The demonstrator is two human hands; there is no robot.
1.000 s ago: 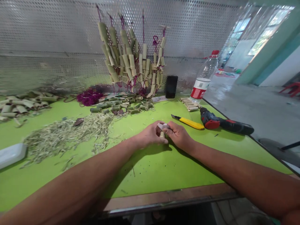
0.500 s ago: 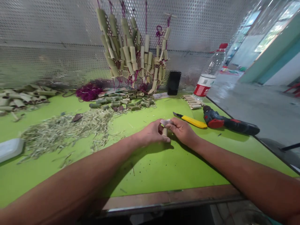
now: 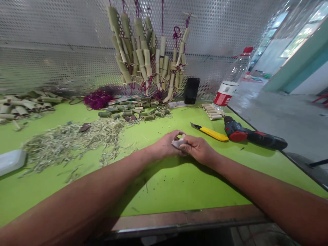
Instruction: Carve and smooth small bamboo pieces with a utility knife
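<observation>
Both hands meet over the middle of the green table (image 3: 179,184). My left hand (image 3: 164,146) is closed around a short pale bamboo piece (image 3: 182,136), of which only the top end shows. My right hand (image 3: 196,147) pinches a small grey-white scrap (image 3: 177,142), perhaps sandpaper, pressed against that piece. Just right of the hands lie a yellow utility knife (image 3: 211,133) and a red and black cordless drill (image 3: 252,135).
Cut bamboo tubes (image 3: 135,112) lie behind the hands, with shavings (image 3: 71,141) to the left. Strung bamboo bundles (image 3: 148,58) hang on the perforated metal wall. A purple cord (image 3: 98,99), a phone (image 3: 192,90), a water bottle (image 3: 230,85) and a white block (image 3: 11,160) stand around.
My right hand has brought the grey scrap down over the bamboo piece, so less of the piece shows. Both hands stay in the same spot; the view shifted slightly.
</observation>
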